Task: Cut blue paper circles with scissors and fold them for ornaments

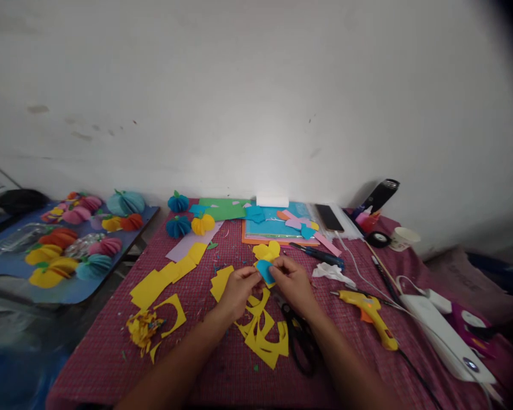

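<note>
Between my hands is a small blue paper piece [265, 271], rounded in outline. My left hand [240, 290] pinches its left side and my right hand [294, 285] pinches its right side. Just behind it lie yellow paper rounds [267, 250]. Yellow paper offcuts [263, 339] with curved cuts lie below my hands, and yellow paper pieces [220, 280] are beside my left hand. Black-handled scissors [297, 336] rest on the cloth, partly hidden under my right forearm.
A yellow glue gun [370, 313], a white power strip [447, 339] and cables lie to the right. White tissue [333, 274] and a paper cup [404, 238] are nearby. Paper pumpkins [203, 225] stand at the back left, more on a blue table [74, 290]. A bottle [380, 195] leans by the wall.
</note>
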`<state>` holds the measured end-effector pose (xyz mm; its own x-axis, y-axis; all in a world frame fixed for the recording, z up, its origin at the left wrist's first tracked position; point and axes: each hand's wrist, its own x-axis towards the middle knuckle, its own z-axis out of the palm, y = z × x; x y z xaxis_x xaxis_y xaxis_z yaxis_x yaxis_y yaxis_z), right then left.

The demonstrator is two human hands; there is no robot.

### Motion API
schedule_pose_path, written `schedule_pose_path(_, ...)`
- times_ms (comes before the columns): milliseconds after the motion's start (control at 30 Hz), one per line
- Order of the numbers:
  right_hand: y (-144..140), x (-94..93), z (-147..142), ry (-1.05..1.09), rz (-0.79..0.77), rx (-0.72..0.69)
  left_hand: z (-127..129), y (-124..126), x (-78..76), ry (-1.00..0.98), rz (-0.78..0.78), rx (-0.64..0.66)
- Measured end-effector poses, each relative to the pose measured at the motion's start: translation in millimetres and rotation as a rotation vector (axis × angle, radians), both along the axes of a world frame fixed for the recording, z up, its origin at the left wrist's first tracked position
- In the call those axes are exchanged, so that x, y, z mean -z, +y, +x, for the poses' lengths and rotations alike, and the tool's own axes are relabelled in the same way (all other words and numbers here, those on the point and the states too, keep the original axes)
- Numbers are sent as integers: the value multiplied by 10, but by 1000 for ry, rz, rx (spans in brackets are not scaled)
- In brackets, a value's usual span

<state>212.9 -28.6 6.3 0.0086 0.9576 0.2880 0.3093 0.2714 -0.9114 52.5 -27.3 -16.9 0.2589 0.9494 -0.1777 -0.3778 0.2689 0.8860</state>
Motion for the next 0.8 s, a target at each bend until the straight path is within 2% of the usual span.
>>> schedule_pose_path(333,24,83,-11,-72,-1,14,-31,15,-4,-9,-20,12)
schedule_pose_path(600,12,27,-1,-170,41,31,-25,9,6,136,58,22)
schedule_pose_path(800,8,-4,-2,-236,64,20,-28,20,26,147,79,39)
